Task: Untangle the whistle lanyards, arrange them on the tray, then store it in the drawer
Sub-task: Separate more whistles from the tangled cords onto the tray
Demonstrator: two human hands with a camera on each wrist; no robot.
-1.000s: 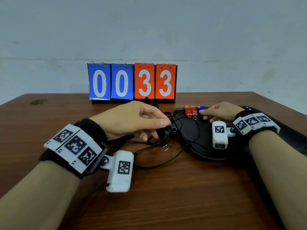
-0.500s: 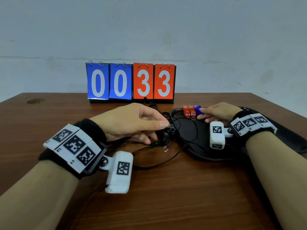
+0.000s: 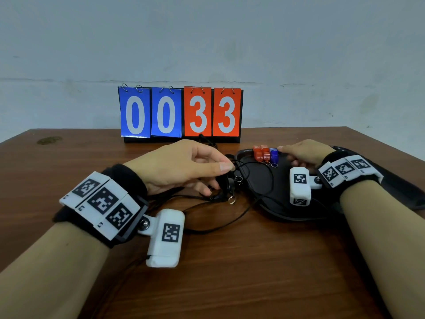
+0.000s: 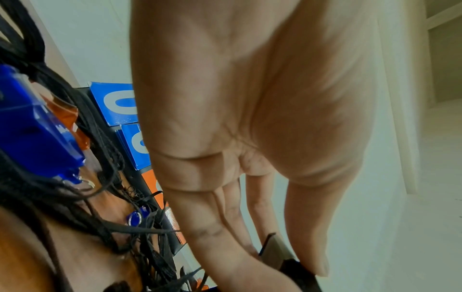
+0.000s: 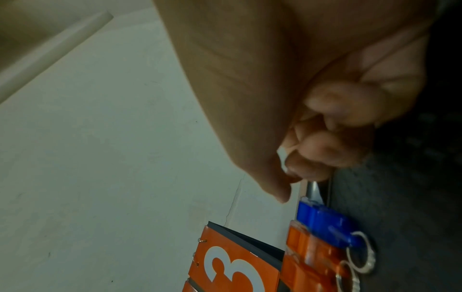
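Observation:
Two orange whistles (image 3: 261, 153) and a blue whistle (image 3: 273, 155) lie side by side at the far end of the black tray (image 3: 257, 183). My right hand (image 3: 301, 151) rests on the tray with one fingertip at the blue whistle's (image 5: 325, 219) far end; its other fingers are curled and hold nothing. My left hand (image 3: 190, 166) hovers at the tray's left rim and pinches a black lanyard bundle (image 3: 224, 183) between thumb and fingers. Tangled black cords (image 3: 220, 223) trail from it across the table. Under my left wrist lie another blue whistle (image 4: 37, 128) and an orange one (image 4: 66, 116).
A flip scoreboard (image 3: 180, 113) reading 0033 stands at the back of the brown table (image 3: 230, 272), just behind my hands. Small metal key rings (image 3: 232, 201) hang among the cords. The tray's right part runs under my right forearm.
My right hand has set the blue whistle in line beside the orange ones and drawn back to a fingertip touch. The left hand has hardly moved.

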